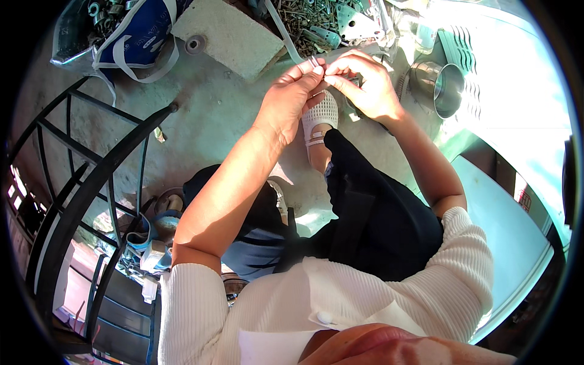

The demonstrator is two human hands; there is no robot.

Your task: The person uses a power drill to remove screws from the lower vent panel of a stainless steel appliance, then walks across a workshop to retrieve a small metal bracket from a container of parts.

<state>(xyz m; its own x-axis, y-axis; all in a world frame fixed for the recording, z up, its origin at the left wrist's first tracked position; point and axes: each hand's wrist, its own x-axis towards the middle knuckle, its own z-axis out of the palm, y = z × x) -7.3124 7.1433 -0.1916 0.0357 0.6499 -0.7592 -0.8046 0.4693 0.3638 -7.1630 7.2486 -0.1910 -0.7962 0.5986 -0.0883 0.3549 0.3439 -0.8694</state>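
Observation:
My left hand (287, 100) and my right hand (368, 86) meet out in front of me, above my white perforated shoe (321, 111). Thumb and fingers of the left hand are pinched together, with a small, thin, shiny piece (314, 61) showing at their tips. The right hand's thumb and forefinger pinch at the same spot, touching the left fingertips. What lies between the fingers is too small to name. Beyond the hands spreads a heap of loose screws and small metal parts (309, 23).
A pale stone slab (228, 38) lies left of the heap. At the far left sits a blue bag (141, 40) beside metal fittings. A black metal frame (91, 155) curves along the left. To the right, a steel pot (424, 85) lies tipped near a light-coloured table (517, 79).

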